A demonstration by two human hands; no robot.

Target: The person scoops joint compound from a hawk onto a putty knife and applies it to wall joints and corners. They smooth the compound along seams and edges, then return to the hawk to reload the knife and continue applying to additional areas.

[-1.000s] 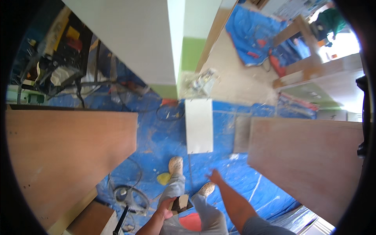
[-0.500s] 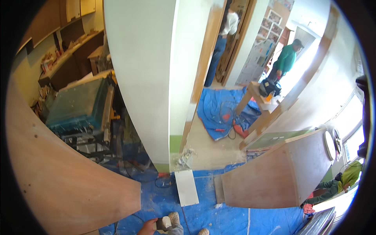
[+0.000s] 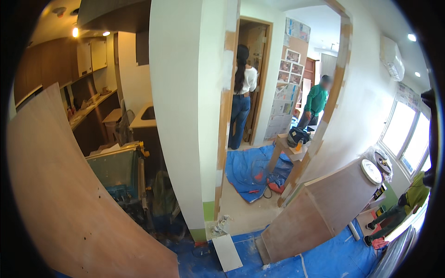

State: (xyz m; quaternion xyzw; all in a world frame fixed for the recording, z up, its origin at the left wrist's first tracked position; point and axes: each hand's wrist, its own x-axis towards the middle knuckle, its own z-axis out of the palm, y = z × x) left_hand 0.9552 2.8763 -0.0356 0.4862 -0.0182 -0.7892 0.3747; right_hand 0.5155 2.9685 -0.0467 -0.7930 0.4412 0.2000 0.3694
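Neither of my hands shows now. A large curved-looking sheet of bare plywood (image 3: 88,199) fills the lower left. Past its right edge, a small white board (image 3: 227,252) lies on the blue tarp (image 3: 204,264) by the foot of the white wall (image 3: 178,116). To the right stands a wide reddish-brown wooden panel piece (image 3: 306,217), tilted by the lens, with a round white disc (image 3: 371,172) at its far end.
A teal-topped machine (image 3: 116,173) stands behind the plywood. Beyond the doorway, a person in a white top (image 3: 245,81) stands by a door, and another in green (image 3: 316,99) stands near a wooden bench (image 3: 282,146). At far right is a person in yellow-green (image 3: 415,192).
My view has tilted upward, so ceiling lights and an air conditioner now show. The hand with a pale block at the lower edge has gone out of view.
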